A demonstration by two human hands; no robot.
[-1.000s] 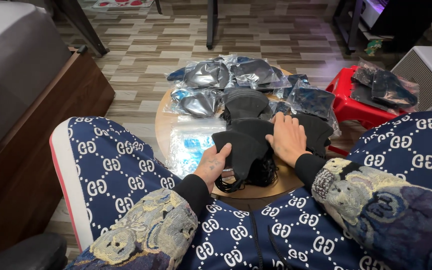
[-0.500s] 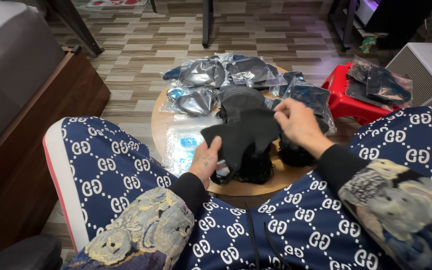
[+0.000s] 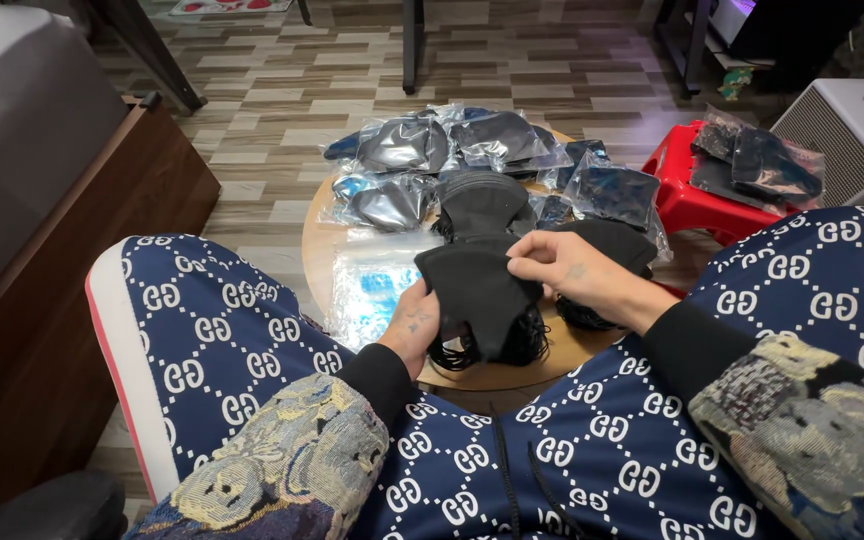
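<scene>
A black fabric face mask (image 3: 474, 290) is held between both hands above a small round wooden table (image 3: 320, 250). My left hand (image 3: 412, 325) grips its lower left edge, thumb on top. My right hand (image 3: 567, 275) pinches its upper right edge. Black ear loops (image 3: 452, 352) dangle under the mask. Behind it stands a stack of black masks (image 3: 480, 205), and another black pile (image 3: 607, 245) lies under my right wrist.
Several clear plastic bags with dark masks (image 3: 402, 150) cover the table's far side. A flat pile of empty clear bags (image 3: 372, 285) lies at the left. A red stool (image 3: 697, 195) holds more bagged masks. A white box (image 3: 852, 135) is right, a brown cabinet (image 3: 62, 260) left.
A second ago both hands pressed flat on the pile. They have since lifted one mask off it, and now hold it spread between them.
</scene>
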